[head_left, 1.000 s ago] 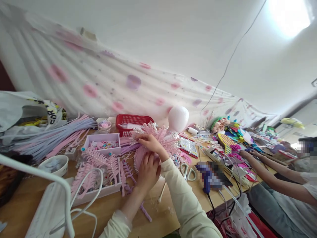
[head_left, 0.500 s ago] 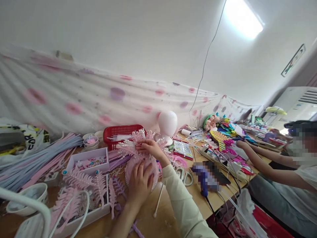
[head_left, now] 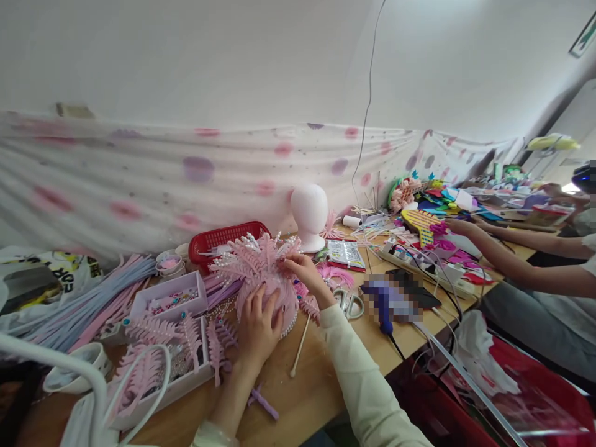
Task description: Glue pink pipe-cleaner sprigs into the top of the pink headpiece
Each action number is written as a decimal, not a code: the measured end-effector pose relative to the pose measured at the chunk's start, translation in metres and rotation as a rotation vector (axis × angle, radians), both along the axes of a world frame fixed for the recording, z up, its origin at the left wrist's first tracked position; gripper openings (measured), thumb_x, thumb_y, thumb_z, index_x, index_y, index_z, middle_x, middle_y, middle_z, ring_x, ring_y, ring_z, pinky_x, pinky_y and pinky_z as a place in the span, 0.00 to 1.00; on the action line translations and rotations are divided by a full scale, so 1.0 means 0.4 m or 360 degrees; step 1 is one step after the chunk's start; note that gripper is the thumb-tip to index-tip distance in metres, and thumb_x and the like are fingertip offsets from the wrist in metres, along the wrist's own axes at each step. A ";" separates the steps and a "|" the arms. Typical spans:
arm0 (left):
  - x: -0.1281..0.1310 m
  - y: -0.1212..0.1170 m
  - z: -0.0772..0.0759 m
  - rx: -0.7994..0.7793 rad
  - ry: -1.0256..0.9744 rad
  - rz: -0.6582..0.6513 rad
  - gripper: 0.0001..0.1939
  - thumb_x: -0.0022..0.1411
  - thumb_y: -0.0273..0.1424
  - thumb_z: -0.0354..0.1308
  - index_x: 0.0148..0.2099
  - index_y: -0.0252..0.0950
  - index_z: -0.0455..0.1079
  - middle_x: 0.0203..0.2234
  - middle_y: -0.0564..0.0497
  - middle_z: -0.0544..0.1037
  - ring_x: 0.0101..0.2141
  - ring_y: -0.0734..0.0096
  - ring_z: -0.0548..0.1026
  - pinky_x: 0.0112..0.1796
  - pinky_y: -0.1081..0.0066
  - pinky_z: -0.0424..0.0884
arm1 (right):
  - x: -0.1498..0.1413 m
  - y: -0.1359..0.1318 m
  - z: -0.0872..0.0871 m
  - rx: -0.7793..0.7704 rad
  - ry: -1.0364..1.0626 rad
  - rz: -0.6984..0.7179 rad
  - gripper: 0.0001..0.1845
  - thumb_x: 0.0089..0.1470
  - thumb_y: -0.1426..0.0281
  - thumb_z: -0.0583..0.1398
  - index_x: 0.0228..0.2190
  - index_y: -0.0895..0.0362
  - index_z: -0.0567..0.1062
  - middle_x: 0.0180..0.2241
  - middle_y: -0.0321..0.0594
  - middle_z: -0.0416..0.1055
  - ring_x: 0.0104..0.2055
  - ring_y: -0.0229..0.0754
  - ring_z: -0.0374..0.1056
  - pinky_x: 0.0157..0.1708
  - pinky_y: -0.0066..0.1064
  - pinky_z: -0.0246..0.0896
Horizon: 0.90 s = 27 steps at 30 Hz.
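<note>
A pink headdress (head_left: pixel 254 261) with feathery fronds and white pearl sprays stands upright on the table in front of me. Its round pink base (head_left: pixel 289 301) is edged with pearls. My left hand (head_left: pixel 259 323) lies against the front of that base, fingers curved over it and thumb apart, holding it. On the right side, my right hand (head_left: pixel 305 273) has its fingers closed at the fronds; the exact spot they grip is partly hidden. Behind the headdress is a white foam mannequin head (head_left: pixel 309 214). Loose pink fronds (head_left: pixel 189 341) lie in a white box (head_left: pixel 167 403) to the left.
A red basket (head_left: pixel 228 236) sits behind. Scissors (head_left: pixel 350 304), a thin stick (head_left: pixel 300 347), a purple glue gun (head_left: pixel 384 307) and a power strip (head_left: pixel 426 267) lie rightward. A white curved stand (head_left: pixel 93 379) is at near left. A co-worker's arms (head_left: pixel 516 254) reach in from the right.
My right hand has moved from the top of the fronds down to their right side, uncovering them. My left hand stays on the base. The view has shifted and tilted.
</note>
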<state>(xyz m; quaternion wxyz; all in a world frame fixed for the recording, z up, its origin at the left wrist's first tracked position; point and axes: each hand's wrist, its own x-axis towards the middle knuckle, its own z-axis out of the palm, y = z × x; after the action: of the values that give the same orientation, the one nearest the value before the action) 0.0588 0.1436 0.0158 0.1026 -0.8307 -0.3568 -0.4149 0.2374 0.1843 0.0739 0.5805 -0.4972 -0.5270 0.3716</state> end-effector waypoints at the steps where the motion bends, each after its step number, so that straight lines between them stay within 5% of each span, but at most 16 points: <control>1: -0.001 0.001 0.002 -0.0005 0.0013 -0.0006 0.19 0.63 0.28 0.56 0.56 0.36 0.71 0.51 0.39 0.72 0.51 0.51 0.70 0.52 0.52 0.71 | -0.002 0.011 0.004 -0.0016 -0.0008 -0.0007 0.12 0.47 0.60 0.62 0.27 0.58 0.76 0.26 0.37 0.76 0.29 0.38 0.69 0.31 0.28 0.63; 5: -0.008 0.000 0.007 0.0003 0.0052 -0.0005 0.18 0.64 0.29 0.55 0.56 0.34 0.72 0.51 0.37 0.71 0.52 0.50 0.69 0.53 0.51 0.70 | 0.000 -0.007 0.031 -0.0085 -0.0101 0.0022 0.10 0.49 0.63 0.60 0.28 0.58 0.76 0.27 0.36 0.77 0.28 0.37 0.69 0.30 0.28 0.63; 9: -0.019 -0.004 0.024 -0.0082 0.0134 -0.0011 0.19 0.64 0.29 0.55 0.56 0.35 0.72 0.50 0.38 0.71 0.51 0.50 0.69 0.52 0.51 0.70 | 0.060 -0.144 0.017 -0.0207 -0.0335 0.0011 0.08 0.49 0.67 0.61 0.23 0.58 0.75 0.22 0.36 0.73 0.26 0.38 0.67 0.29 0.29 0.59; 11: -0.017 -0.003 0.048 -0.0139 0.0166 -0.0007 0.17 0.63 0.29 0.56 0.54 0.35 0.74 0.48 0.38 0.72 0.50 0.51 0.69 0.51 0.53 0.70 | 0.094 -0.225 -0.015 -0.0274 -0.0465 -0.0168 0.08 0.47 0.70 0.62 0.19 0.58 0.71 0.20 0.36 0.70 0.26 0.40 0.65 0.29 0.30 0.55; 13: -0.005 0.002 0.083 -0.0172 0.0182 0.0024 0.15 0.62 0.29 0.57 0.50 0.36 0.77 0.44 0.40 0.72 0.47 0.53 0.70 0.50 0.56 0.70 | 0.110 -0.289 -0.052 -0.0352 -0.0625 -0.0427 0.02 0.48 0.75 0.61 0.25 0.59 0.73 0.26 0.42 0.73 0.32 0.44 0.67 0.33 0.32 0.54; 15: 0.019 0.012 0.128 -0.0169 0.0215 0.0071 0.14 0.61 0.27 0.57 0.48 0.38 0.78 0.40 0.43 0.73 0.43 0.55 0.71 0.47 0.58 0.70 | 0.104 -0.326 -0.081 -0.0522 -0.1057 -0.0607 0.07 0.50 0.77 0.59 0.33 0.61 0.75 0.35 0.49 0.76 0.39 0.49 0.69 0.37 0.34 0.55; 21: 0.101 0.064 0.231 -0.0424 0.0431 0.0096 0.13 0.63 0.27 0.55 0.43 0.38 0.80 0.32 0.46 0.77 0.38 0.58 0.73 0.42 0.63 0.68 | 0.062 -0.325 -0.087 -0.0714 -0.1581 -0.0505 0.13 0.56 0.80 0.56 0.44 0.65 0.74 0.42 0.56 0.76 0.46 0.54 0.71 0.42 0.36 0.57; 27: 0.116 0.109 0.221 -0.0658 0.0513 0.0123 0.11 0.62 0.28 0.56 0.41 0.36 0.80 0.29 0.48 0.79 0.31 0.63 0.75 0.35 0.67 0.68 | 0.077 -0.300 -0.083 -0.0768 -0.1509 -0.0399 0.07 0.57 0.75 0.59 0.37 0.61 0.78 0.38 0.55 0.79 0.41 0.51 0.74 0.35 0.32 0.57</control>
<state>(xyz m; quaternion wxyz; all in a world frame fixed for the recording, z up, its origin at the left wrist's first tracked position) 0.1052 0.1873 0.1042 0.0020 -0.8751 -0.4444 -0.1913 0.2681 0.0643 0.0406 0.1886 -0.7884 -0.5674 0.1450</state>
